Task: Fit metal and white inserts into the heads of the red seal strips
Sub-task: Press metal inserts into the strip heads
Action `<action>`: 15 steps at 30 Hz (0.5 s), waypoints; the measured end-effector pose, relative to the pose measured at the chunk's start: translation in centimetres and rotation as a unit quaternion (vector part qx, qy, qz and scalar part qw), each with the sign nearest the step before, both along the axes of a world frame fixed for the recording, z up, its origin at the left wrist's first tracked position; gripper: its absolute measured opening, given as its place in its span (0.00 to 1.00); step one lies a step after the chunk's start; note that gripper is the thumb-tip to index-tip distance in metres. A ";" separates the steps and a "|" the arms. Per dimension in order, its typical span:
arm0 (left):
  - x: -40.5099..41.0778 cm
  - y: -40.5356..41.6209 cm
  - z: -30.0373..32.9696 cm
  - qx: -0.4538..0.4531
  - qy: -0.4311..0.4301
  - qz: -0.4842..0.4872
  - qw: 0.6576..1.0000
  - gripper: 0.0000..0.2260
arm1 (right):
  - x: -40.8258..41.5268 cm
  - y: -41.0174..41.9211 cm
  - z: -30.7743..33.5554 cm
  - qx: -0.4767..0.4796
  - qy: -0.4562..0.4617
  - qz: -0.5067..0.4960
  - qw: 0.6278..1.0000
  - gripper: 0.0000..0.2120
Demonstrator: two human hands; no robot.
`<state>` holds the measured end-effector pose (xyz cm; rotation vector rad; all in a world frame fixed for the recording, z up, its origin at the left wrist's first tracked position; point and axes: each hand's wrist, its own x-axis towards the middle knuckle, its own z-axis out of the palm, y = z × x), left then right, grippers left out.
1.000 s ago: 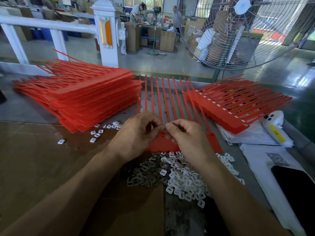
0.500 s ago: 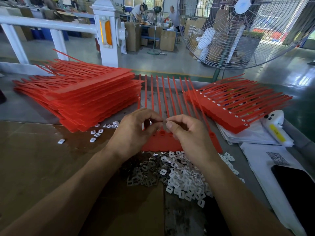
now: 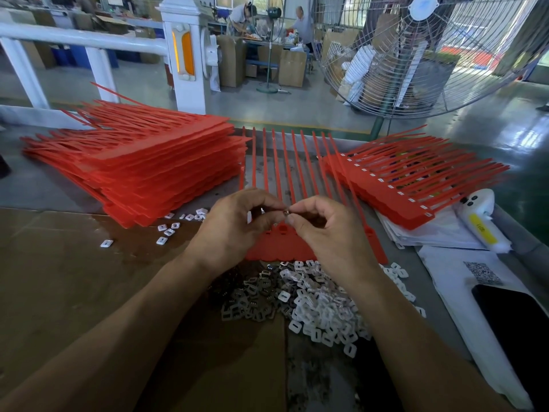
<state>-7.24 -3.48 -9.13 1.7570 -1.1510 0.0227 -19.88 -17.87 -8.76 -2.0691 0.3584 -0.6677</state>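
Both hands, left hand (image 3: 234,224) and right hand (image 3: 323,230), have lifted off the red seal strip (image 3: 285,242) at twelve o'clock of the insert pile (image 3: 300,298), pinching a small metal insert (image 3: 287,212) between fingertips; square it over a head socket before pressing.

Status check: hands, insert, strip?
Left hand and right hand both pinch one small insert, raised above the red strip's heads. Not yet seated. Insert piles lie nearer; nothing blocks.

Bright daylight from rear windows; floor glare; wide-angle edge bending; background soft.
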 end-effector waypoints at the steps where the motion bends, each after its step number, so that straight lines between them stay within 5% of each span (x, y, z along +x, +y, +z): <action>1: 0.1 0.0 0.0 0.000 -0.003 0.016 1.000 0.04 | 0.1 -0.2 -0.2 -0.014 0.006 -0.010 1.000 0.03; 8: 1.6 0.8 -0.5 0.131 -0.093 0.158 0.974 0.04 | 0.9 -0.9 -0.9 -0.168 0.080 -0.060 0.981 0.03; 15: 1.9 0.9 -0.6 0.204 -0.070 0.161 0.963 0.06 | 1.8 -0.5 -0.7 -0.234 0.120 -0.072 0.962 0.06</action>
